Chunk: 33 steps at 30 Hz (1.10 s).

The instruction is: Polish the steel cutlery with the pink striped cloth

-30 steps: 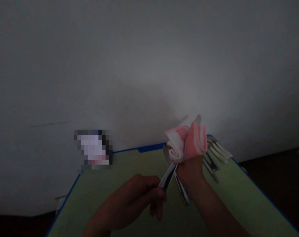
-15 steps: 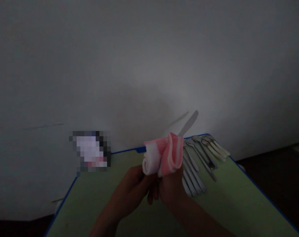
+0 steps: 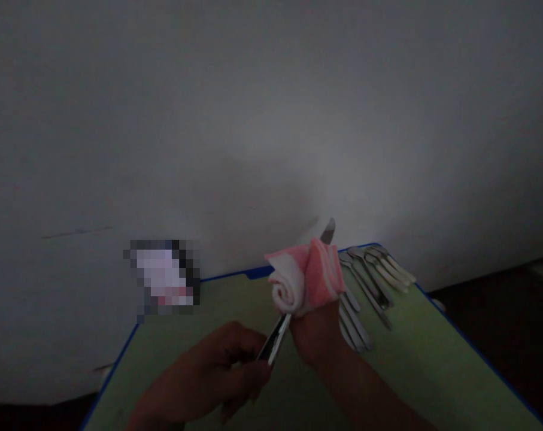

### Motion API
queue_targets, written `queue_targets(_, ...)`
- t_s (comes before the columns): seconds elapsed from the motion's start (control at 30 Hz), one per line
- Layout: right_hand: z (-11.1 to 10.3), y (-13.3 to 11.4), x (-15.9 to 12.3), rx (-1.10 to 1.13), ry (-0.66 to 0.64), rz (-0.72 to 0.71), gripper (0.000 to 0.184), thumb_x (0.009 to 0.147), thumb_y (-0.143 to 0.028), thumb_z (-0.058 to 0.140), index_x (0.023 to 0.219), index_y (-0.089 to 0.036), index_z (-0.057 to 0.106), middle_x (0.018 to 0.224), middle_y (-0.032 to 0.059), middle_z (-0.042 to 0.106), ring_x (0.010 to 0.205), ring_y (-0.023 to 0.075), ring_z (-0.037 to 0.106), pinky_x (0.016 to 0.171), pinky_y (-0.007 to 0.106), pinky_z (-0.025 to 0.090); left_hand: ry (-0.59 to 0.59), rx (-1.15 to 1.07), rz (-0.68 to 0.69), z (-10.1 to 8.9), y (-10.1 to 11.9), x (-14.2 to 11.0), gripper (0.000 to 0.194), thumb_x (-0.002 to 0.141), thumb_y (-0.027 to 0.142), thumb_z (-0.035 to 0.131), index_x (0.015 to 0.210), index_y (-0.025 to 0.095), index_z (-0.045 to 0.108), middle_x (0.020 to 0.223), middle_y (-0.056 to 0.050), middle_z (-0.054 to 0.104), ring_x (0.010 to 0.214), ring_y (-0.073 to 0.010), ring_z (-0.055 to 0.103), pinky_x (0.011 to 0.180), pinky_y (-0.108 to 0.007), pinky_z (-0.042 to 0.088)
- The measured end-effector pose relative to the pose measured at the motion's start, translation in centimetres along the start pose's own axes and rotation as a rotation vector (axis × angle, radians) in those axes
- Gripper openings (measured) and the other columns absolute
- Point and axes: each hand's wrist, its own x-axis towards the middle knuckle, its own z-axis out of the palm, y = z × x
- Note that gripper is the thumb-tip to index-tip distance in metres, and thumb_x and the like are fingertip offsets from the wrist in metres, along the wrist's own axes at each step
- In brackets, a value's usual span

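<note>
A table knife (image 3: pixel 328 231) slants through a folded pink and white cloth (image 3: pixel 322 278), its rounded blade tip showing beyond the far side. My left hand (image 3: pixel 226 371) is closed on the knife's handle, which comes out of the cloth's near side. The cloth is wrapped around the middle of the knife, hiding it there. My right hand (image 3: pixel 316 335) grips the cloth from below; its fingers are mostly covered by the fabric. On the right, several spoons, forks and knives (image 3: pixel 365 287) lie side by side on the table, partly behind my right hand.
The green table (image 3: pixel 172 347) has a blue edge and stands against a grey wall (image 3: pixel 253 120). A blurred-out, pixelated object (image 3: pixel 163 272) is at the table's far left corner. Forks with pale handles (image 3: pixel 394 272) lie near the far right corner.
My left hand has moved down and left, drawing the knife handle out of the cloth's near side. Less blade shows beyond the cloth. My right hand and the cloth have shifted slightly right.
</note>
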Motion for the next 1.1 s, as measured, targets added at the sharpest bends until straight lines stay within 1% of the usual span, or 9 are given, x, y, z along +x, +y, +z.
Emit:
queue_targets(0.17, -1.0, -0.1, 1.1, -0.001, 0.055, -0.056, 0.019, 0.078, -0.038, 0.046, 0.08, -0.022, 0.057, 0.073, 0.0016, 0.056, 0.062, 0.0142, 0.051, 0.061, 0.03, 0.048, 0.006, 0.098, -0.079, -0.3, 0.3, -1.2, 0.034, 0.086, 0.048, 0.044, 0.075, 0.016, 0.053, 0.057, 0.004, 0.051, 0.049, -0.0073, 0.047, 0.047, -0.017, 0.038)
queue_targets(0.23, -1.2, 0.3, 1.0, -0.058, 0.05, -0.073, 0.019, 0.078, -0.037, 0.048, 0.08, -0.021, 0.058, 0.075, 0.0021, 0.057, 0.065, 0.0141, 0.052, 0.062, 0.029, 0.047, 0.112, 0.179, -0.042, 0.4, 0.8, -0.5, 0.027, 0.089, 0.043, 0.043, 0.083, 0.018, 0.054, 0.065, 0.003, 0.055, 0.056, -0.0093, 0.05, 0.052, -0.018, 0.04)
queue_targets(0.33, -1.2, 1.1, 0.4, -0.103, 0.089, -0.053, 0.018, 0.078, -0.036, 0.051, 0.084, -0.02, 0.057, 0.08, 0.0018, 0.057, 0.068, 0.0131, 0.052, 0.064, 0.027, 0.046, 0.392, 0.358, 0.064, 2.0, 1.7, 1.0, 0.02, 0.088, 0.038, 0.046, 0.09, 0.02, 0.055, 0.078, 0.0, 0.06, 0.074, -0.0142, 0.055, 0.069, -0.023, 0.043)
queue_targets(0.43, -1.1, 1.2, -0.1, -0.086, 0.103, -0.023, 0.017, 0.075, -0.034, 0.054, 0.085, -0.02, 0.055, 0.079, 0.0004, 0.057, 0.065, 0.0116, 0.05, 0.065, 0.027, 0.046, 0.478, 0.395, 0.063, 3.3, 2.4, 2.1, 0.026, 0.091, 0.038, 0.038, 0.092, 0.02, 0.057, 0.081, -0.001, 0.062, 0.075, -0.0168, 0.057, 0.071, -0.026, 0.041)
queue_targets(0.57, -1.0, 0.4, 0.0, -0.164, 0.084, -0.074, 0.016, 0.076, -0.034, 0.052, 0.078, -0.018, 0.057, 0.073, 0.0007, 0.057, 0.062, 0.012, 0.05, 0.059, 0.025, 0.045, 0.46, 0.471, -0.026, 3.7, 2.2, 1.9, 0.033, 0.09, 0.044, 0.039, 0.082, 0.019, 0.06, 0.076, -0.004, 0.063, 0.07, -0.0194, 0.056, 0.064, -0.028, 0.038)
queue_targets(0.7, -1.3, -0.1, 0.9, -0.173, 0.008, -0.084, 0.025, 0.082, -0.038, 0.042, 0.078, -0.019, 0.058, 0.076, 0.0042, 0.061, 0.068, 0.0147, 0.053, 0.062, 0.026, 0.046, 0.453, 0.518, -0.055, 3.0, 1.5, 1.1, 0.033, 0.089, 0.048, 0.04, 0.088, 0.022, 0.061, 0.079, -0.003, 0.063, 0.075, -0.0201, 0.055, 0.067, -0.029, 0.036)
queue_targets(0.9, -1.6, -1.4, 2.3, -0.148, 0.092, -0.108, 0.02, 0.076, -0.038, 0.052, 0.07, -0.018, 0.057, 0.063, -0.0007, 0.055, 0.054, 0.0114, 0.045, 0.05, 0.023, 0.04, 0.364, 0.481, -0.08, 2.5, 2.0, 0.2, 0.035, 0.087, 0.052, 0.04, 0.081, 0.023, 0.059, 0.08, -0.001, 0.062, 0.074, -0.0175, 0.054, 0.069, -0.027, 0.036)
queue_targets(1.0, -1.6, -2.3, 2.7, -0.11, 0.055, -0.076, 0.018, 0.073, -0.038, 0.055, 0.072, -0.019, 0.057, 0.062, -0.0014, 0.054, 0.052, 0.0112, 0.045, 0.045, 0.022, 0.037, 0.324, 0.438, -0.15, 2.3, 2.6, -0.6, 0.037, 0.086, 0.054, 0.04, 0.082, 0.023, 0.058, 0.069, 0.002, 0.056, 0.064, -0.0146, 0.05, 0.062, -0.024, 0.036)
queue_targets(1.1, -1.8, -2.7, 3.1, -0.071, 0.106, -0.044, 0.018, 0.072, -0.04, 0.057, 0.073, -0.022, 0.054, 0.06, -0.0037, 0.052, 0.049, 0.0112, 0.044, 0.041, 0.021, 0.034, 0.301, 0.364, -0.215, 2.0, 2.6, -1.2, 0.04, 0.085, 0.058, 0.039, 0.08, 0.021, 0.056, 0.061, 0.004, 0.047, 0.056, -0.0124, 0.044, 0.053, -0.022, 0.035)
